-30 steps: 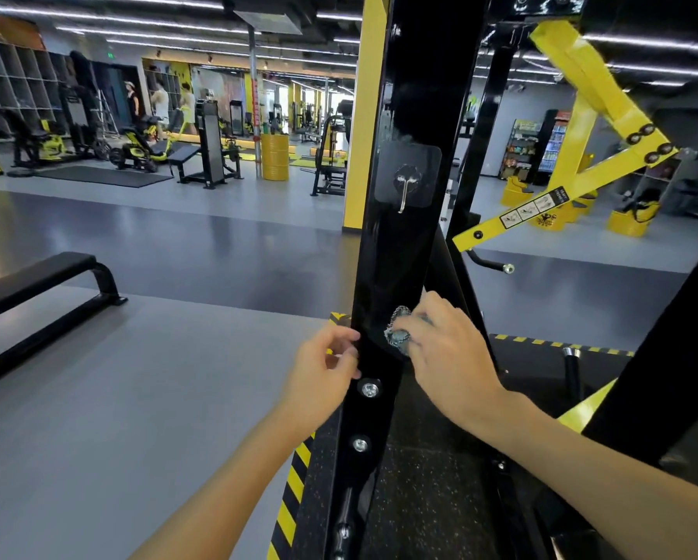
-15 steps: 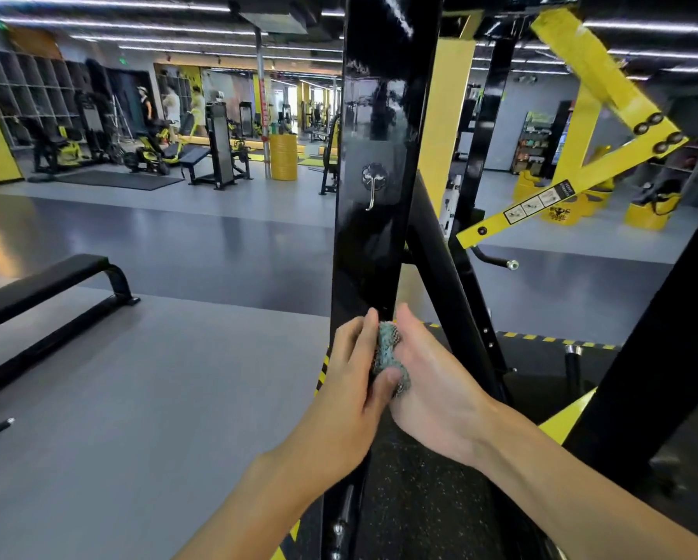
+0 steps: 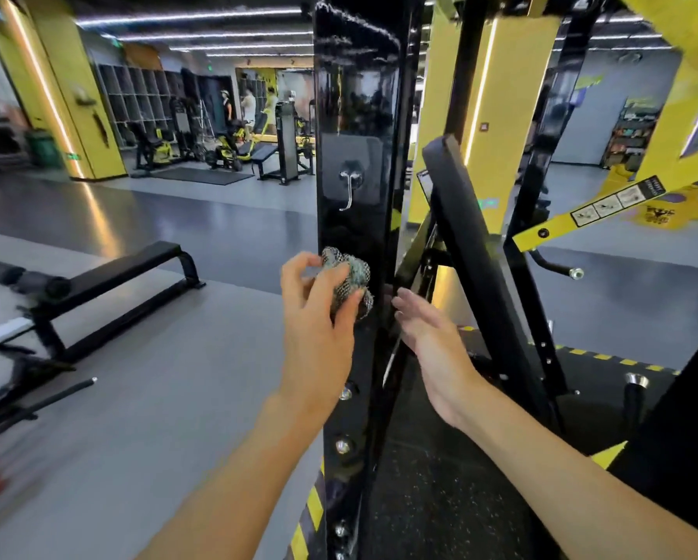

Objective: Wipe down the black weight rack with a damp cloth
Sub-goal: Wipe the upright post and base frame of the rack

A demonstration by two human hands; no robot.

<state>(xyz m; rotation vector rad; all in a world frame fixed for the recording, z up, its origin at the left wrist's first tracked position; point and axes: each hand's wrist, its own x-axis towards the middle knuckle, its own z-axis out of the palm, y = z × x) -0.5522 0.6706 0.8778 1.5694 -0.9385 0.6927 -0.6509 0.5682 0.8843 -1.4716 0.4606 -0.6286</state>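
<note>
Since a moment before, the cloth [image 3: 349,276] had passed to the left hand [image 3: 319,317], whose fingers pinched it in a bunch against the front of the black weight rack [image 3: 355,95], just below the metal hook [image 3: 349,183]. The right hand [image 3: 432,337] had let go, fingers loose and spread beside the upright's edge.

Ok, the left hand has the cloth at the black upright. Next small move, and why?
Probably press the cloth flat on the upright and stroke up toward the hook. The left hand grips it bunched just below the hook; the right hand is open and holds nothing.
</note>
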